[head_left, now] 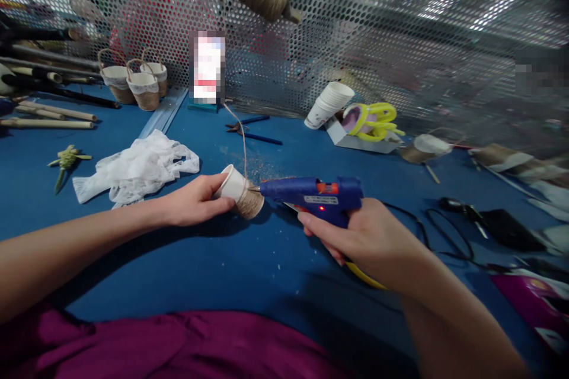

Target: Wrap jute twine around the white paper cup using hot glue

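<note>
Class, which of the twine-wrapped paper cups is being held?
The tilted cup in the left hand, by the glue gun. Its top is bare white; the lace-trimmed cups at back left and the cup at right rest unheld.

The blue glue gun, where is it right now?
In the head view, the blue glue gun is just right of centre, in the right hand, pointing left at the twine-wrapped cup held in the left hand.
</note>
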Available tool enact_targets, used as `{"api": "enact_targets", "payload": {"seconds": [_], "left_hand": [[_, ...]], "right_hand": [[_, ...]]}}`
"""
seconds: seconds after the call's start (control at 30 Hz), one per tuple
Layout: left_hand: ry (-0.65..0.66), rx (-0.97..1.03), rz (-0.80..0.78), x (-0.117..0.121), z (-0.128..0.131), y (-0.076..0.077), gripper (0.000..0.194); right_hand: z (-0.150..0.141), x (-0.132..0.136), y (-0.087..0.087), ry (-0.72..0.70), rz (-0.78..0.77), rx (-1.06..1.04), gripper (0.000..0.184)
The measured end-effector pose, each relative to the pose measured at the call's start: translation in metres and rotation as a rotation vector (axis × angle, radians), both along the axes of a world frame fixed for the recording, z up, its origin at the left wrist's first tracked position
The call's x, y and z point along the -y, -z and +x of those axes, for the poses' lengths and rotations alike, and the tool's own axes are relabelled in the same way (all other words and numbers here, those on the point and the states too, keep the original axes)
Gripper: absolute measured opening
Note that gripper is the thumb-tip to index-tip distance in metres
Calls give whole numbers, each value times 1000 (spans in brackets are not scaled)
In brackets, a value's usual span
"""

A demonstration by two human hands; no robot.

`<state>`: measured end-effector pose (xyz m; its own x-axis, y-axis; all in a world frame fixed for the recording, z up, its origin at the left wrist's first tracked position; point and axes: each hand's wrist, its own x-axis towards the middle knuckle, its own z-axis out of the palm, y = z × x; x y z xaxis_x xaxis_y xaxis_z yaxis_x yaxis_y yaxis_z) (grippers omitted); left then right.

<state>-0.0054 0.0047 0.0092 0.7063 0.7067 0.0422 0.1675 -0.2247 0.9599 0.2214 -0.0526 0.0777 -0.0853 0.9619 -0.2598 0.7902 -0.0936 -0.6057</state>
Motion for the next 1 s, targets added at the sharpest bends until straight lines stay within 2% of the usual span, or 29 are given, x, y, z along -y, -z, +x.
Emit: {"api": "enact_targets", "payload": {"seconds": [0.23,1.0], "left_hand": [[2,-35,34,1,0,-2,26],[9,-114,130,3,0,-7,22]], "right_hand": [[0,-5,0,-39,-10,-1,33],[1,-8,3,-40,-9,-64,30]]}}
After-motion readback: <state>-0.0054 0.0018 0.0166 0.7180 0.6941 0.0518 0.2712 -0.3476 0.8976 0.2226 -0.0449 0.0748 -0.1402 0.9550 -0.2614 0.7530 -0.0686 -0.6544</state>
